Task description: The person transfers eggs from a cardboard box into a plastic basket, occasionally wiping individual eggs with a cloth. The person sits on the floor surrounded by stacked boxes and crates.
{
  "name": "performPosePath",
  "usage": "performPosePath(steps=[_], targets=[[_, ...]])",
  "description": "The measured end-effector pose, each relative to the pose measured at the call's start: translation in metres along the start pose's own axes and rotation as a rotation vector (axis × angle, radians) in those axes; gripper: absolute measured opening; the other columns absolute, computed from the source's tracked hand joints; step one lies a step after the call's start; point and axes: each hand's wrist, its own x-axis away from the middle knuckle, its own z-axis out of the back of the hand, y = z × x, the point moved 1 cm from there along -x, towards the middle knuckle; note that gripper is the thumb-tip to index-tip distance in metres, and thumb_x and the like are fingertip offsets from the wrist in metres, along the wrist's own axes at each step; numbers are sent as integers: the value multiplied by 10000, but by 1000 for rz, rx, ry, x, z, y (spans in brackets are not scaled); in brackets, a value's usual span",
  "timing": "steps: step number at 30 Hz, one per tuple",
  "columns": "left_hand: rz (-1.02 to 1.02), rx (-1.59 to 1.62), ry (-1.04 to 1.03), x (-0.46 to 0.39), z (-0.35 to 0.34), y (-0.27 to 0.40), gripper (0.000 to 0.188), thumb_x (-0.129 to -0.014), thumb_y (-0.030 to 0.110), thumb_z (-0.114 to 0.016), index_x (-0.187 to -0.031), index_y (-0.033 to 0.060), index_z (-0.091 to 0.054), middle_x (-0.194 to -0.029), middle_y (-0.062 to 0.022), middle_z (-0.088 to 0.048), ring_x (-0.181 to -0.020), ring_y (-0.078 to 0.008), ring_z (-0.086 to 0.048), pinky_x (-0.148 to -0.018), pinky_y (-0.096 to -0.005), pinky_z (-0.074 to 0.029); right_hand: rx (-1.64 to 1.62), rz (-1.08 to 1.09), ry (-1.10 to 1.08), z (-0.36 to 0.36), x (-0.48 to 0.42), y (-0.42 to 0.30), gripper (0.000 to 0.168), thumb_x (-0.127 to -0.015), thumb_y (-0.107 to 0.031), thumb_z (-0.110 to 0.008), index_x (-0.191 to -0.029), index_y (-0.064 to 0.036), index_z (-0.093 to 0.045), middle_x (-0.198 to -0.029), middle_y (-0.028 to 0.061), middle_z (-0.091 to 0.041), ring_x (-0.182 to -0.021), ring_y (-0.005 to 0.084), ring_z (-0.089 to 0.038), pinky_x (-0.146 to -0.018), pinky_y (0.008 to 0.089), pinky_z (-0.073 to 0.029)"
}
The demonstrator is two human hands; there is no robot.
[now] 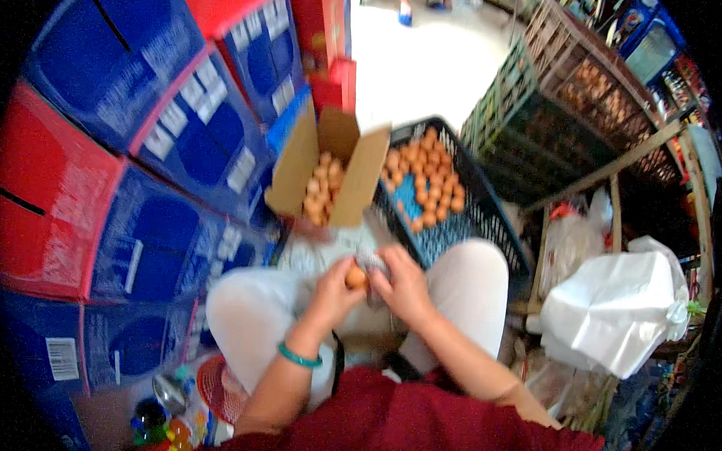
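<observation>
My left hand (333,290) grips a brown egg (355,277) above my lap. A green bangle (299,356) circles that wrist. Against the egg's far side, my right hand (404,280) holds a greyish, crumpled thing, perhaps a cloth (371,261); blur hides its exact kind. Beyond my knees stands an open cardboard box (362,178) with its flaps raised and several paler eggs (323,188) inside. To its right, a black plastic crate (487,200) contains many brown eggs (431,168), mostly in its far part, around a blue patch on the floor of the crate.
Blue and red cartons (170,219) are stacked along my left. On the right are stacked plastic crates (537,124), the upper one showing eggs, and a wooden frame (607,165) with a white plastic bag (608,306). A red woven basket (218,384) sits by my left leg.
</observation>
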Motion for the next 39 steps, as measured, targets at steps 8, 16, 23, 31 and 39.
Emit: performPosePath(steps=[8,16,23,31,39], targets=[[83,387,-54,1,19,19,461,-749,97,-737,-1162,44,-537,-1034,-61,-597,-924,-131,-568,-808,-274,-481,-228,-115,91,7,-4,2,237,-811,-157,-618,-985,-8,-556,-937,178,-578,-861,342,-582,-741,372,-468],[188,729,-144,8,18,32,475,-769,54,-711,-1185,40,-482,-1042,-35,-561,-934,-128,-552,-815,-265,-481,-219,-114,29,16,-3,-21,228,-831,-172,-589,-998,-23,-544,-916,189,-588,-832,354,-582,-732,394,-461],[-217,359,96,4,33,52,542,-713,-29,-705,-1155,68,-408,-1156,-87,-495,-1046,-176,-516,-885,-308,-464,-628,-192,245,54,-14,-21,158,-866,-131,-569,-989,-32,-572,-896,15,-604,-799,91,-541,-705,249,-460],[-360,283,177,-4,47,60,612,-697,-77,-709,-1186,56,-367,-1197,-137,-496,-1108,-212,-515,-950,-328,-438,-1055,-253,365,109,-26,-7,152,-920,-125,-521,-1041,-37,-549,-943,33,-612,-809,99,-571,-726,253,-476],[24,404,85,-42,74,55,471,-735,-19,-704,-1124,46,-447,-1053,-78,-520,-917,-138,-549,-788,-262,-487,-996,-488,663,134,-12,140,182,-930,-152,-516,-1060,-30,-552,-1001,52,-615,-879,142,-588,-771,297,-484]])
